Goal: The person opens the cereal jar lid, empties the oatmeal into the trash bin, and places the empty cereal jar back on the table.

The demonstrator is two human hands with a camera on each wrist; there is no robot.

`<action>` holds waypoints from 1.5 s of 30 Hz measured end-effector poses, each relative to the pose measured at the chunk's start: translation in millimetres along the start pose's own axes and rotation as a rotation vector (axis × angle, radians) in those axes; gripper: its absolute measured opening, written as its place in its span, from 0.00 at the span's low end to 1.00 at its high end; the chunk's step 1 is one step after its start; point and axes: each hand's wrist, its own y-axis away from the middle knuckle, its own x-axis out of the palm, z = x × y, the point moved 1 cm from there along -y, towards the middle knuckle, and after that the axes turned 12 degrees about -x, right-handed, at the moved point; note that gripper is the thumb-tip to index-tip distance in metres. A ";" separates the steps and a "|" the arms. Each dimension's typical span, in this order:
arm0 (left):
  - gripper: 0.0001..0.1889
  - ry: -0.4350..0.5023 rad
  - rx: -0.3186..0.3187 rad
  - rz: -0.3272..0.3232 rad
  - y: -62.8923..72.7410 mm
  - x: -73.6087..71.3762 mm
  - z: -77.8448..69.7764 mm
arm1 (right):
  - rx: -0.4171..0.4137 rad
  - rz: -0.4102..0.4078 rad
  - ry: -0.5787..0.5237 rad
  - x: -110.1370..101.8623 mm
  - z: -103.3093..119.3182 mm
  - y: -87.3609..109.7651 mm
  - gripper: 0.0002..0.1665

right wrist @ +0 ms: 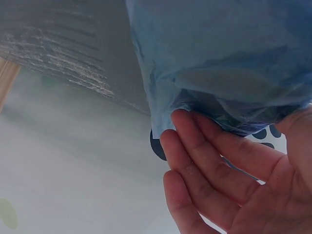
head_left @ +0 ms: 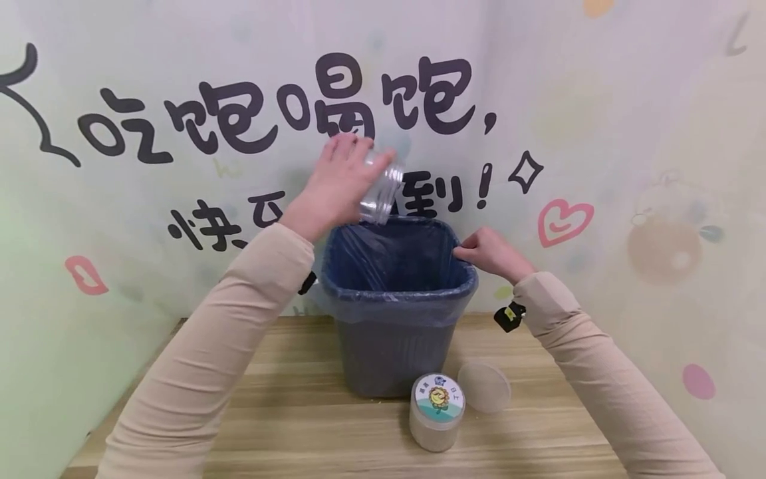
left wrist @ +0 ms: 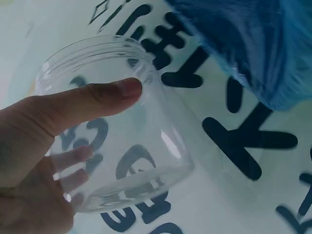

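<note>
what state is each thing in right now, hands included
left hand: holds the clear jar
clear jar: tilted, lid off, looks empty
right hand: grips the bin at its rim
bin: upright, open-topped, lined
bag: in the bin, folded over its rim
labelled jar: upright, lid on
clear disc: flat on the table
</note>
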 end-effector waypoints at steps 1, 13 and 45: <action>0.44 -0.025 0.015 0.024 1.3 0.4 -2.8 | 0.000 0.001 -0.001 0.0 0.0 0.2 0.27; 0.52 0.039 0.043 0.142 8.0 3.7 0.2 | 0.007 -0.005 -0.002 0.7 -0.7 -1.1 0.26; 0.55 1.270 -0.318 0.313 144.2 230.5 103.8 | 0.041 -0.024 -0.027 0.3 -0.1 2.6 0.25</action>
